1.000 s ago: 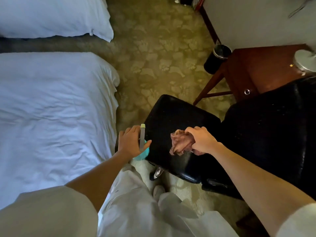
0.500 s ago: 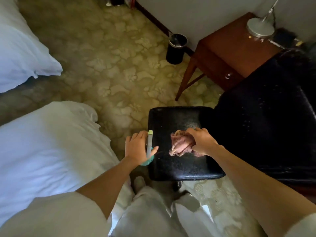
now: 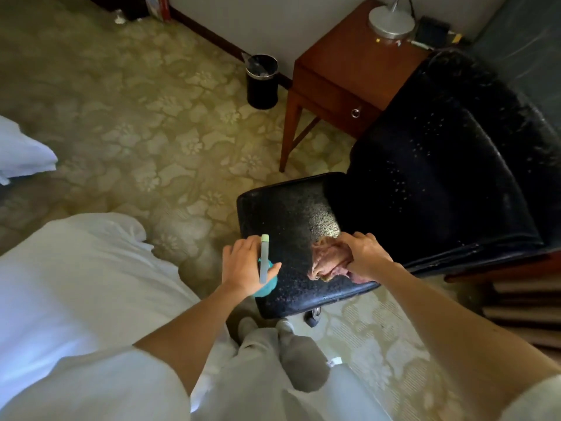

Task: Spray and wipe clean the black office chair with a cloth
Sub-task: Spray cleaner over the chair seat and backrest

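A: Where do we find the black office chair [image 3: 379, 189]?

B: We look down on it, right of centre. Its seat [image 3: 288, 214] faces us and the tall backrest [image 3: 449, 165] rises to the right. Fine pale specks cover both.

A: What are our hands doing?

B: Our right hand [image 3: 365, 256] has its fingers curled over a bunched pinkish cloth [image 3: 326, 264] and presses it on the near right part of the seat. Our left hand [image 3: 243, 265] is wrapped round a spray bottle [image 3: 264, 256], teal below with a pale nozzle on top, at the seat's near left edge.

A: And around the chair?

B: A white bed [image 3: 79, 278] lies to our left, on a floral carpet [image 3: 145, 123]. Beyond the chair stands a wooden worktop [image 3: 343, 59] with a drawer, which carries a round lamp base [image 3: 391, 19]. A black waste bin [image 3: 262, 86] sits just beside the worktop, against the wall.
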The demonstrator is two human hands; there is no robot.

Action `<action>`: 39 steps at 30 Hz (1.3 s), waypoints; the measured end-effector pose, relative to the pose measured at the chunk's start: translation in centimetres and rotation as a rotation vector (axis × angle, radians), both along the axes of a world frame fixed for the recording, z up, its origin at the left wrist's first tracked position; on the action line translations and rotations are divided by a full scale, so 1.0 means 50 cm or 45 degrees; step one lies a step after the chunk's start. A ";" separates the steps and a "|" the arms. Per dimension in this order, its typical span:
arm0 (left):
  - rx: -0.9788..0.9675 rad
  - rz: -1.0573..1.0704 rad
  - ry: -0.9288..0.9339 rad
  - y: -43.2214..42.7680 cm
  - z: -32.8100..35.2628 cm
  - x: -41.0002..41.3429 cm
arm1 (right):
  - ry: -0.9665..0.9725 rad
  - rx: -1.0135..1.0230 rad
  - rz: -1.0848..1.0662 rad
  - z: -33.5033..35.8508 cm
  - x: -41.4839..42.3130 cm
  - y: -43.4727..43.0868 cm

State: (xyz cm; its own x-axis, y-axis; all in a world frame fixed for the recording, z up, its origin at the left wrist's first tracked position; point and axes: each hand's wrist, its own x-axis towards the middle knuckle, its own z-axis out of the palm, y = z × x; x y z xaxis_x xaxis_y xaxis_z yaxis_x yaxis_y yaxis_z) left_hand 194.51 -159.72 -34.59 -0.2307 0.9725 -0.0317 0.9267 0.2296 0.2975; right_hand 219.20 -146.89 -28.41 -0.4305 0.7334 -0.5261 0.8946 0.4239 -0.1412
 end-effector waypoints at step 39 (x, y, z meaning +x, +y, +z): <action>0.157 -0.533 -0.001 0.524 0.072 -0.595 | 0.017 0.084 -0.470 0.039 -0.561 0.267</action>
State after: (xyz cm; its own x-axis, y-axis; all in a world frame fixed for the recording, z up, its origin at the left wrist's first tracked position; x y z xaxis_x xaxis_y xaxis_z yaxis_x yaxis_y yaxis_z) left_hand 164.75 -133.52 -30.98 0.1840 0.9788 0.0903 0.9322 -0.2029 0.2997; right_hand 191.14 -133.55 -26.44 -0.1373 0.8727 -0.4685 0.9872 0.0816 -0.1372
